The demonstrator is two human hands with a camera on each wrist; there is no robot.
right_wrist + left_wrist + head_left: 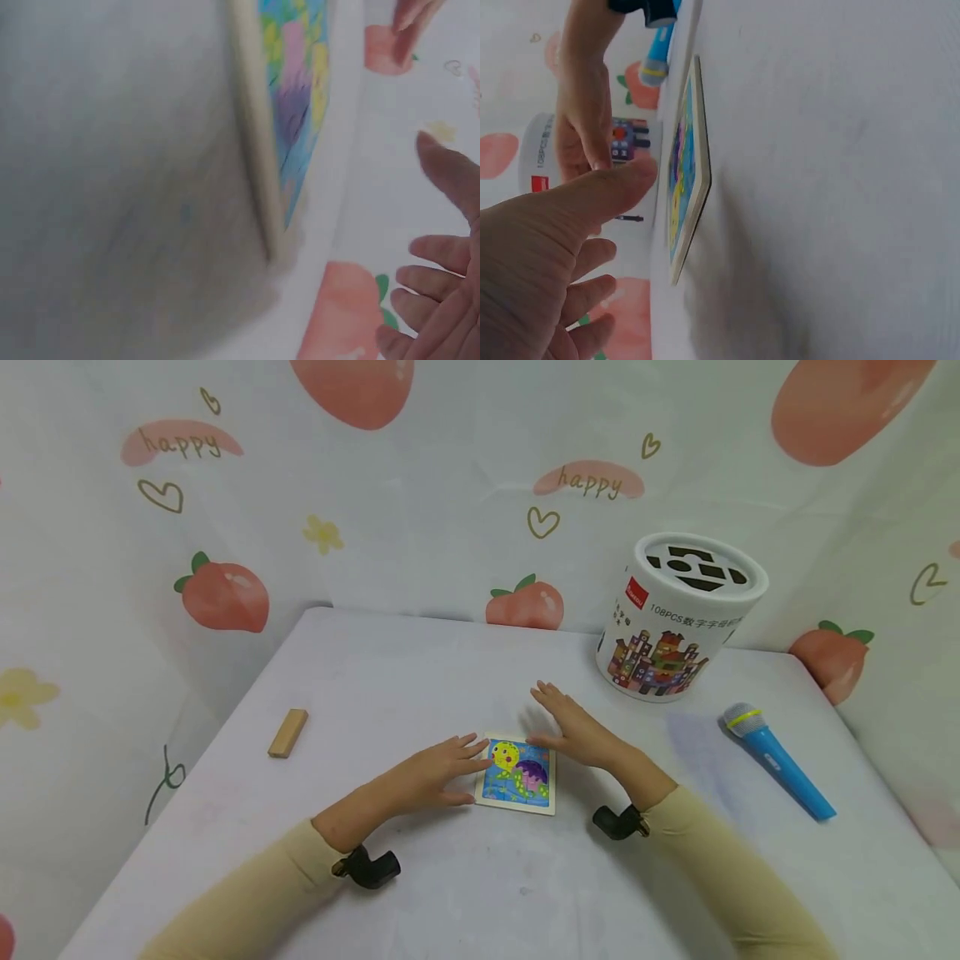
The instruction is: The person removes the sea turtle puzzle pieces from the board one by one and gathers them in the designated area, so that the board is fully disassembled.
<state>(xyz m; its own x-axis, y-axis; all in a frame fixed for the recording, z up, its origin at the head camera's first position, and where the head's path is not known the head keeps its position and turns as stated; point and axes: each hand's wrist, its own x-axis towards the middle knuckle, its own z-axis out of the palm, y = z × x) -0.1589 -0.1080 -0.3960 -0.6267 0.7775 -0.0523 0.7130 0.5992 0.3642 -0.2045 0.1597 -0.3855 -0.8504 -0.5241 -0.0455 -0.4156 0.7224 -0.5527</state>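
Note:
A small square wooden jigsaw puzzle with a yellow and purple turtle on blue lies flat on the white table in the head view. My left hand is at its left side, fingers spread and reaching over its left edge. Near its upper right corner is my right hand, fingers extended and thumb toward the frame. Both hands hold nothing. From the left wrist, the puzzle appears edge-on, with the left thumb close beside it. The right wrist view shows the puzzle's pale wooden edge and the right hand with fingers apart.
On the left of the table lies a small wooden block. A white bucket with shaped holes in its lid stands at the back right. A blue toy microphone lies at the right. Behind hangs a peach-printed cloth.

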